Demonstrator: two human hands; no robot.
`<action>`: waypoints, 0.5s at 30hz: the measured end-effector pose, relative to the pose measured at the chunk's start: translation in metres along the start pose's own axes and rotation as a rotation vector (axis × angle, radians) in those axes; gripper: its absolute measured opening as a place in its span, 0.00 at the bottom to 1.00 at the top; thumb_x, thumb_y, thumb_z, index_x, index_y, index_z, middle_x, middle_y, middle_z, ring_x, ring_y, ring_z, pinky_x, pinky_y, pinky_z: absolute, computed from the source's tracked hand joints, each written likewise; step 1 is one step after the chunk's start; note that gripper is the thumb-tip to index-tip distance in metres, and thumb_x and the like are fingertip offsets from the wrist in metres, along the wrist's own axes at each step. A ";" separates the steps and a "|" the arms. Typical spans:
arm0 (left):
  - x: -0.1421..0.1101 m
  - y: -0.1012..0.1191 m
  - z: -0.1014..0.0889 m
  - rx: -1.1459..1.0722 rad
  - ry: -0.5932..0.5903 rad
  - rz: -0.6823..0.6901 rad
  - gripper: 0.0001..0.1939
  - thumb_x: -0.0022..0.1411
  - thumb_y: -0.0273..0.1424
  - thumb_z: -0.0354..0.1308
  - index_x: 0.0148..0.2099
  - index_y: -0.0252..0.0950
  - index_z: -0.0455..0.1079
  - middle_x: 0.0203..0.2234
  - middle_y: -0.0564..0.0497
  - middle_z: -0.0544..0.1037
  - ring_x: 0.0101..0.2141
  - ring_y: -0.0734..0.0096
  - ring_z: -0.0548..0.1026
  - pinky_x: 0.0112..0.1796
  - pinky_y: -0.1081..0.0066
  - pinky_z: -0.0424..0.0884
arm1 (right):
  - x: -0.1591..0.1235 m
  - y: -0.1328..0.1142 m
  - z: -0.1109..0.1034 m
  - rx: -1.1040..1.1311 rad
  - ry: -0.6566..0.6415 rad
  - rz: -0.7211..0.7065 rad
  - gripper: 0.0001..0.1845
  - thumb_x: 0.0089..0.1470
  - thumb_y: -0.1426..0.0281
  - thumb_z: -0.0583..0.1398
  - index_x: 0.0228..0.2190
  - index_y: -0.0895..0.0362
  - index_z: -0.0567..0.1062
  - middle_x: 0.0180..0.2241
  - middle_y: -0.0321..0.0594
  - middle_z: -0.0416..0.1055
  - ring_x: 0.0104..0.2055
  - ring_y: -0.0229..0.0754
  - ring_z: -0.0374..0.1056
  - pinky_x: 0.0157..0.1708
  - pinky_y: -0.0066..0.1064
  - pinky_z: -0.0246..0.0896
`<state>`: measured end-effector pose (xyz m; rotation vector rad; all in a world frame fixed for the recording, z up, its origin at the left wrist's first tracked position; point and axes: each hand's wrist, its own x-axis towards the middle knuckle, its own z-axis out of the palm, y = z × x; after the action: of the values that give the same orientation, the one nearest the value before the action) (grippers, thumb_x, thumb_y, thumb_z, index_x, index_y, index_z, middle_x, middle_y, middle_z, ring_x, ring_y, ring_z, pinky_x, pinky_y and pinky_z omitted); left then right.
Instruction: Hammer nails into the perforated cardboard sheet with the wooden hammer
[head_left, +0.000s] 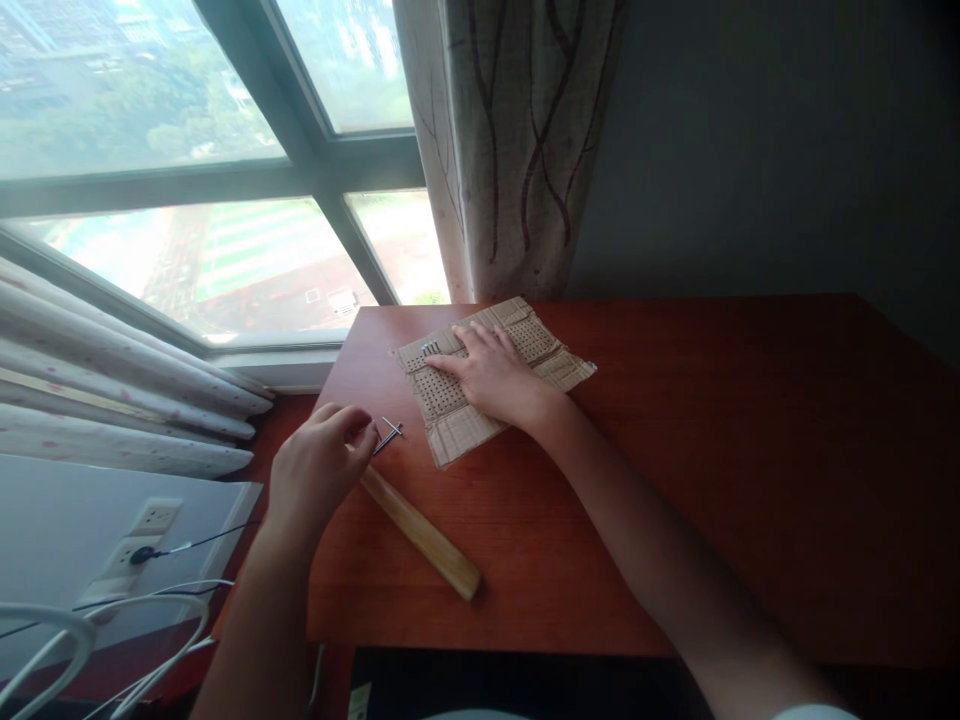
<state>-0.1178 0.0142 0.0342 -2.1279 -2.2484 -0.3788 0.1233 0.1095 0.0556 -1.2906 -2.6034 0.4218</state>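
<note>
Head-worn cam, abv near edge of bench [712, 470], looks fwd & down, fairly close; window [225, 182] upper L, wall [750, 150] upper R.

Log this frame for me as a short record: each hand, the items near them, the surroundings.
Left hand: the left hand has its fingers curled beside loose metal pins; whether it holds one is unclear
Right hand: the right hand lies spread on perforated cardboard
On cardboard: short metal pins near the right thumb
Nearest the person: wooden bar, far end by the left hand
Surface: reddish-brown table
Behind: patterned curtain, window frame
</note>
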 end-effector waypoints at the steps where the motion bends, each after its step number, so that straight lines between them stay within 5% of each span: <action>1: -0.001 -0.001 0.001 -0.005 -0.004 0.007 0.12 0.64 0.42 0.53 0.38 0.42 0.74 0.37 0.50 0.79 0.34 0.64 0.76 0.31 0.69 0.61 | 0.000 0.000 0.000 0.001 -0.002 -0.001 0.30 0.65 0.75 0.47 0.64 0.42 0.67 0.70 0.47 0.53 0.72 0.59 0.44 0.68 0.58 0.37; 15: 0.010 -0.004 0.010 -0.191 -0.119 -0.022 0.14 0.59 0.44 0.54 0.31 0.40 0.73 0.27 0.50 0.78 0.29 0.65 0.74 0.32 0.68 0.64 | 0.000 -0.001 -0.001 -0.003 -0.002 0.007 0.29 0.66 0.74 0.48 0.63 0.42 0.67 0.70 0.45 0.53 0.72 0.58 0.45 0.68 0.58 0.37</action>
<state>-0.1213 0.0262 0.0259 -2.2737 -2.3909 -0.4995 0.1226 0.1086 0.0571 -1.3019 -2.6028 0.4205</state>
